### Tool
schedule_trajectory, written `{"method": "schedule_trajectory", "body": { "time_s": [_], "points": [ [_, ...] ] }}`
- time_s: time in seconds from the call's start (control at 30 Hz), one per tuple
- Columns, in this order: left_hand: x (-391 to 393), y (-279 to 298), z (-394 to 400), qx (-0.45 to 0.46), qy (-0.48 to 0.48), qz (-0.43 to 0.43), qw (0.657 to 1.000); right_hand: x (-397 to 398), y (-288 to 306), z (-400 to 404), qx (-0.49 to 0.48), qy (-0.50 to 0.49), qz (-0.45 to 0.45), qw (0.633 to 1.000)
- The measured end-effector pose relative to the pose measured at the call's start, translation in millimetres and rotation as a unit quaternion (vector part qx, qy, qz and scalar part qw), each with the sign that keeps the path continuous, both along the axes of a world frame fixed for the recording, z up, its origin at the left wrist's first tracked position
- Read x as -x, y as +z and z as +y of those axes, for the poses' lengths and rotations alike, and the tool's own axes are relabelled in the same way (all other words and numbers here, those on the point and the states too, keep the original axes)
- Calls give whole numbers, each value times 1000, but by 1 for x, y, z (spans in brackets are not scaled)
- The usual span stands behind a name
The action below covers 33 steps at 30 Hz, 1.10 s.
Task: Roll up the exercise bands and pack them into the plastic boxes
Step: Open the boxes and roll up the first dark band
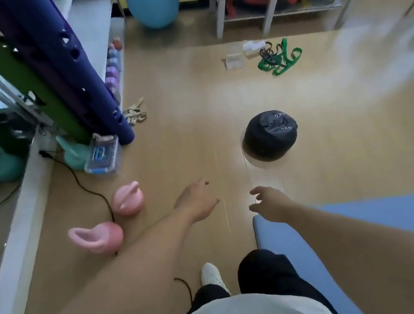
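- While both arms reach forward over the wood floor [194, 120], the left hand [199, 202] hangs with loosely curled fingers, holding nothing.
- Right hand [270, 202]: fingers relaxed and slightly spread, also holding nothing, just above the corner of a blue mat [376, 227].
- Green and black exercise bands [279, 58] lie in a tangled heap on the floor, well ahead of both hands.
- Clear plastic boxes [234, 59] sit just left of the bands, on the floor.
- Black weighted ball [269, 135] rests between the hands and the bands.
- 2 pink kettlebells [112, 219] lie near the left arm.
- Blue exercise ball [152, 0] stands at the far wall.
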State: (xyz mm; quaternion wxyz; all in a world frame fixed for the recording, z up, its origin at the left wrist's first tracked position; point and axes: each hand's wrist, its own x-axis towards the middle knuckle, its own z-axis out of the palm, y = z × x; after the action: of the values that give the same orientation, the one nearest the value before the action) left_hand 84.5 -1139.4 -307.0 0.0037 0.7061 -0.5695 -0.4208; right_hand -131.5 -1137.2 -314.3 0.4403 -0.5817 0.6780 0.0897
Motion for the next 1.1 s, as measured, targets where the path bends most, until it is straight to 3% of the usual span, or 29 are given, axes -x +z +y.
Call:
{"method": "schedule_trajectory", "body": {
  "time_s": [0.33, 0.53, 0.8, 1.1],
  "points": [
    [21, -10, -257, -10, -32, -25, 999, 41, -14, -258, 16, 52, 66, 996],
    [57, 0, -426, -7, -15, -42, 999, 89, 2, -421, 5, 6, 32, 999],
    [118, 25, -613, 77, -18, -35, 996, 146, 40, -604, 30, -79, 0, 996],
    [162, -16, -796, 50, -54, 0, 997, 168, 6, -771, 8, -68, 20, 997]
  ]
}}
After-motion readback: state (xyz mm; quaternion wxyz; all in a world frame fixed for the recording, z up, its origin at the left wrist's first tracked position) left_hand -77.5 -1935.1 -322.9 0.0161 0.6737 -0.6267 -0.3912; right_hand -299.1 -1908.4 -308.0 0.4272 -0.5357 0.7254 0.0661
